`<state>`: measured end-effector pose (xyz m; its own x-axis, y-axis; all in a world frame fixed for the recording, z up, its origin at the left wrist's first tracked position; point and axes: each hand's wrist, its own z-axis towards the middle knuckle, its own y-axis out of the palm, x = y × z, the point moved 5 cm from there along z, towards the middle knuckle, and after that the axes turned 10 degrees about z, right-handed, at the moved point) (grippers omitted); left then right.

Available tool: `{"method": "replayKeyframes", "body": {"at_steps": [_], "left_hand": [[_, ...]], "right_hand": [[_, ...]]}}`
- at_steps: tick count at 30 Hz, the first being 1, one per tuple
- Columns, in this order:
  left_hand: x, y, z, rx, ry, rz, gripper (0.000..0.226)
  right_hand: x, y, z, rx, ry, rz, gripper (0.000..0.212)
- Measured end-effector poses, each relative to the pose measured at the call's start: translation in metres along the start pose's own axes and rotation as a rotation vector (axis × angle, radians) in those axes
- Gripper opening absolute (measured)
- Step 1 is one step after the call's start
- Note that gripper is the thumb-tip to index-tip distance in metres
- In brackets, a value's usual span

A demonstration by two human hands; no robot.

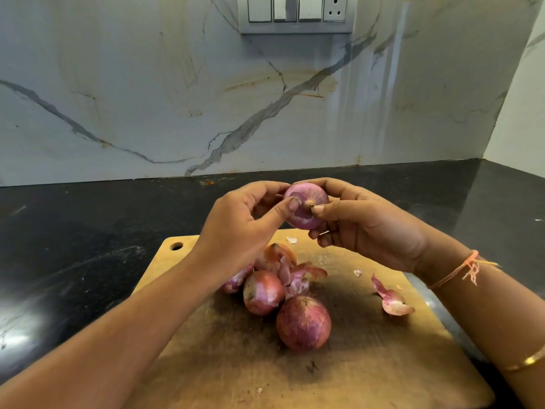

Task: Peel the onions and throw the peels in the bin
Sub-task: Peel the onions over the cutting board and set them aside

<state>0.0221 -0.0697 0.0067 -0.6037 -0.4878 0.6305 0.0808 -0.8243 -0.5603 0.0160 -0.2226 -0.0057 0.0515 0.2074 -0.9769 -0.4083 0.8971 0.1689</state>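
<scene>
A purple, mostly peeled onion [305, 211] is held in the air above the far edge of the wooden cutting board [354, 364]. My left hand [241, 228] grips its left side, thumb on the skin. My right hand [365, 231] holds its right side, thumb pressed at the root end. On the board lie a large unpeeled onion [303, 326], a second onion [262, 292] with skin partly loose, and a third onion [234, 283] half hidden under my left wrist. A heap of peels [290, 271] sits behind them. One loose peel [392, 301] lies at the right.
The board rests on a black stone counter [73, 246] against a marble wall [177, 98] with a switch panel [296, 13]. A side wall [525, 113] closes the right corner. Small peel scraps [357, 273] dot the board. No bin is in view.
</scene>
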Motion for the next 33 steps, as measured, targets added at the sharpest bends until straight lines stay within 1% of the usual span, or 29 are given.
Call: {"method": "replayKeyframes", "body": {"at_steps": [2, 5, 10, 14, 18, 21, 25, 29, 33], "left_hand": [[-0.001, 0.0, 0.0, -0.004, -0.006, -0.032, 0.036], [-0.004, 0.0, 0.002, -0.011, -0.03, -0.101, 0.018], [-0.003, -0.005, 0.002, 0.017, -0.013, -0.093, 0.018], [-0.001, -0.008, 0.001, 0.062, 0.015, 0.022, 0.011], [0.005, -0.01, -0.001, 0.114, 0.064, 0.159, 0.016], [0.008, -0.01, -0.002, 0.144, 0.107, 0.238, 0.022], [0.013, -0.009, -0.003, 0.157, 0.16, 0.317, 0.03], [0.012, -0.009, -0.003, 0.152, 0.182, 0.349, 0.031], [0.007, -0.01, -0.002, 0.172, 0.164, 0.311, 0.023]], "right_hand": [[0.0, -0.001, 0.001, 0.014, -0.004, -0.013, 0.042], [-0.002, -0.002, 0.0, 0.018, -0.019, 0.012, 0.039], [-0.002, -0.002, 0.0, -0.005, -0.026, -0.001, 0.039], [-0.002, 0.0, -0.001, -0.02, -0.023, -0.026, 0.041], [-0.002, 0.002, -0.002, -0.013, -0.022, -0.047, 0.038], [-0.002, 0.003, -0.002, -0.003, -0.021, -0.08, 0.044], [-0.002, 0.005, -0.003, -0.004, -0.019, -0.099, 0.045], [-0.001, 0.006, -0.003, -0.002, -0.014, -0.098, 0.046], [-0.001, 0.005, -0.003, -0.007, -0.016, -0.097, 0.041]]}}
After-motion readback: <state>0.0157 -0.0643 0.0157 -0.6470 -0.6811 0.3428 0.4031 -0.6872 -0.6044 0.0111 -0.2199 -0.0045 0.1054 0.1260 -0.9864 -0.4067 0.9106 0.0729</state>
